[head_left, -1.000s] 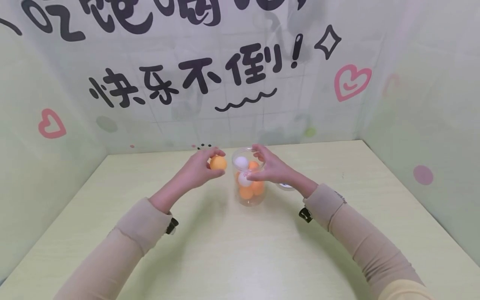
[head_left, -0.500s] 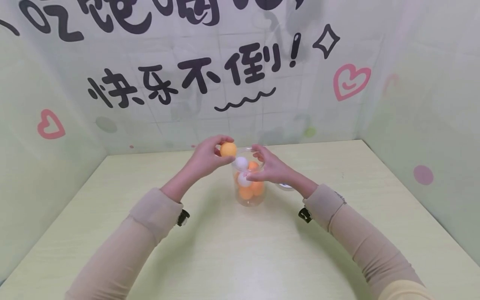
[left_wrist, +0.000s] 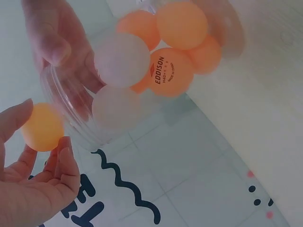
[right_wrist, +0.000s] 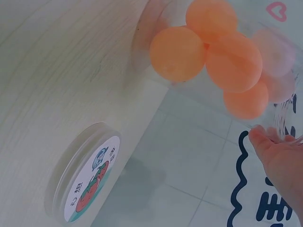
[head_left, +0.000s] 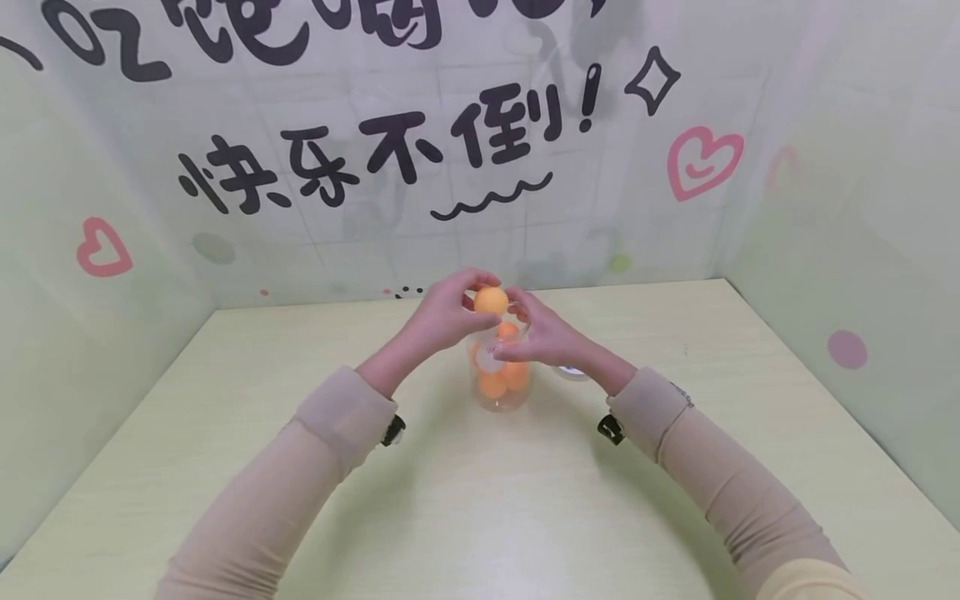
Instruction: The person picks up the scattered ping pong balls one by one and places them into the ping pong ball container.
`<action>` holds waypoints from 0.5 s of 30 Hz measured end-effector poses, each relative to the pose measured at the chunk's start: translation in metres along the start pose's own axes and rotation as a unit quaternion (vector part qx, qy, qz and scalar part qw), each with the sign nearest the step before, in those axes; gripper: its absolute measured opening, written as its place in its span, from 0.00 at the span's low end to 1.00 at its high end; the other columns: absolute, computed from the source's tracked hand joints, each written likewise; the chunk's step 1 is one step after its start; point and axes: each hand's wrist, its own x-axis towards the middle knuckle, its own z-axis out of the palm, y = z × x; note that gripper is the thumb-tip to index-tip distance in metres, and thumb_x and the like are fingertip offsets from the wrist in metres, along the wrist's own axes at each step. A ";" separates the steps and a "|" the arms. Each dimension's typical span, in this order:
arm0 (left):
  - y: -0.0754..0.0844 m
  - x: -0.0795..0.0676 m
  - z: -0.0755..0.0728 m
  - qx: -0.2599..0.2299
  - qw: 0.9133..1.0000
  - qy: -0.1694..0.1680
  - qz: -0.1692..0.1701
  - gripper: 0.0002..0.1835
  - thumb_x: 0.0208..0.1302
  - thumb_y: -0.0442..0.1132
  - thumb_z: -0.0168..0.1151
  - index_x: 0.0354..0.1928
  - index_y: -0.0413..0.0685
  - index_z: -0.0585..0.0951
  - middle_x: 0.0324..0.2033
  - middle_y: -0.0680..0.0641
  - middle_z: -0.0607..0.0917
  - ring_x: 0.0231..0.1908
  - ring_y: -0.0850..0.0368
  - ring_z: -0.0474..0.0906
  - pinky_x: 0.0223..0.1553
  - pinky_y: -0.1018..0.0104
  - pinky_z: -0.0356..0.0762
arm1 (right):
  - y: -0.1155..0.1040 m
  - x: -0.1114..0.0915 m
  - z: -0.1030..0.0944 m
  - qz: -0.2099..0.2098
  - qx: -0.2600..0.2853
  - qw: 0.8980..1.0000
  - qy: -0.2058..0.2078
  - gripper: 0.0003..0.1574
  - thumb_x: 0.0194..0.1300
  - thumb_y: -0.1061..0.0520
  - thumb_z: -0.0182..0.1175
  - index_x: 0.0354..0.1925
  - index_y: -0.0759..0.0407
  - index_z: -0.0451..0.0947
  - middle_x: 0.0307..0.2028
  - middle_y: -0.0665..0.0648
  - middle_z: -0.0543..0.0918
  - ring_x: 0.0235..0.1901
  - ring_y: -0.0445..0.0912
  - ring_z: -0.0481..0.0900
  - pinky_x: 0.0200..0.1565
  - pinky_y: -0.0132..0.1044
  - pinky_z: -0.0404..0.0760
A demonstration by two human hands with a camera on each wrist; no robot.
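My left hand (head_left: 450, 310) pinches an orange ping-pong ball (head_left: 491, 301) between thumb and fingers, right over the mouth of a clear plastic jar (head_left: 501, 405). Upright on the table, the jar holds several orange balls (left_wrist: 182, 24) and two white balls (left_wrist: 122, 60). One orange ball (left_wrist: 171, 72) carries printed lettering. My right hand (head_left: 551, 333) grips the jar near its rim, thumb in front and fingers behind. In the left wrist view the held ball is right at the jar's rim (left_wrist: 71, 106).
A round lid (right_wrist: 90, 179) with a printed label lies on the table (head_left: 480, 517) to the right of the jar, partly hidden by my right wrist in the head view. Behind the table stands a wall (head_left: 360, 250) with black lettering.
My left hand has carried the orange ball rightward and up, from beside the jar to over its mouth. The right hand keeps its hold on the jar, which has not moved.
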 end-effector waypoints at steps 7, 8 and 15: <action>0.000 0.001 0.007 0.025 1.000 -0.008 0.015 0.24 0.54 0.35 0.64 0.55 0.46 0.72 0.52 0.45 0.76 0.48 0.48 0.72 0.47 0.59 0.74 | 0.001 0.000 0.000 -0.001 0.012 1.000 0.003 0.54 0.49 0.58 0.69 0.67 0.58 0.49 0.67 0.57 0.55 0.67 0.56 0.53 0.61 0.54 0.62; 0.000 0.001 0.007 0.029 0.999 -0.008 0.018 0.24 0.54 0.35 0.64 0.55 0.46 0.72 0.53 0.45 0.76 0.49 0.48 0.72 0.49 0.58 0.73 | 0.001 -0.001 0.000 0.003 0.008 1.000 0.004 0.55 0.48 0.58 0.70 0.67 0.59 0.49 0.67 0.58 0.54 0.67 0.56 0.52 0.61 0.54 0.62; -0.008 -0.004 0.003 0.035 0.999 0.002 0.028 0.28 0.55 0.38 0.65 0.59 0.47 0.70 0.57 0.46 0.73 0.55 0.47 0.69 0.55 0.53 0.69 | 0.000 -0.002 -0.002 0.011 -0.008 1.000 0.005 0.57 0.48 0.58 0.69 0.68 0.61 0.46 0.68 0.60 0.52 0.66 0.58 0.53 0.61 0.54 0.62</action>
